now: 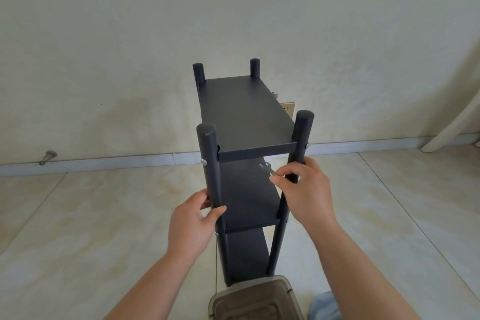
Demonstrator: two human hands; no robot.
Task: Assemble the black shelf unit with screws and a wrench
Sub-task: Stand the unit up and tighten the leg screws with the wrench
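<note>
The left hand [191, 226] holds the shelf's [244, 112] near left post [211, 176]. The right hand [305, 189] wraps the near right post [298, 153] and pinches a small wrench [267, 170]. The shelf stands upright on the floor [78, 228] by the wall [130, 34]. A box [255, 299] sits just in front.

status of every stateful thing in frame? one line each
shelf unit: upright on the floor, three boards fitted between four posts
left hand: grips the near left post
right hand: around the near right post, pinching a small silver wrench
screws: seated in the posts, heads showing
bin: lid on
</note>
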